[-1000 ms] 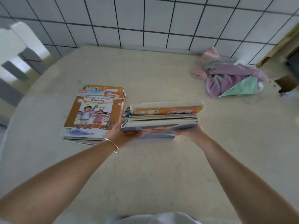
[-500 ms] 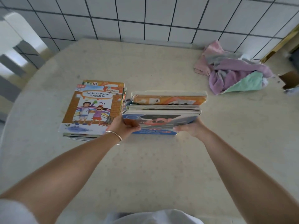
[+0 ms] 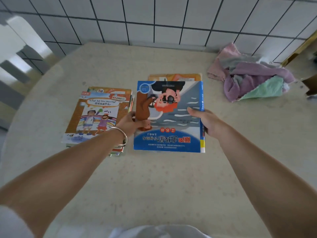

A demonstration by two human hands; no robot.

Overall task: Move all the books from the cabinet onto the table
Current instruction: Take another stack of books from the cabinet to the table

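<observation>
Beige table (image 3: pixel 171 177) bears blue-covered book stack (image 3: pixel 173 121) gripped between both hands (image 3: pixel 208 122).

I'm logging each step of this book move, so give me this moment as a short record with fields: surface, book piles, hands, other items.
surface: beige speckled table against a white tiled wall
left pile: stack of picture books, orange-brown cover on top, lying flat
right pile: stack topped by a blue book with an upside-down cartoon cover, flat on the table beside the left pile
left hand: grips the blue book's left edge; metal bangle on the wrist
right hand: grips its right edge
other: crumpled pink, purple and green cloths at far right
</observation>
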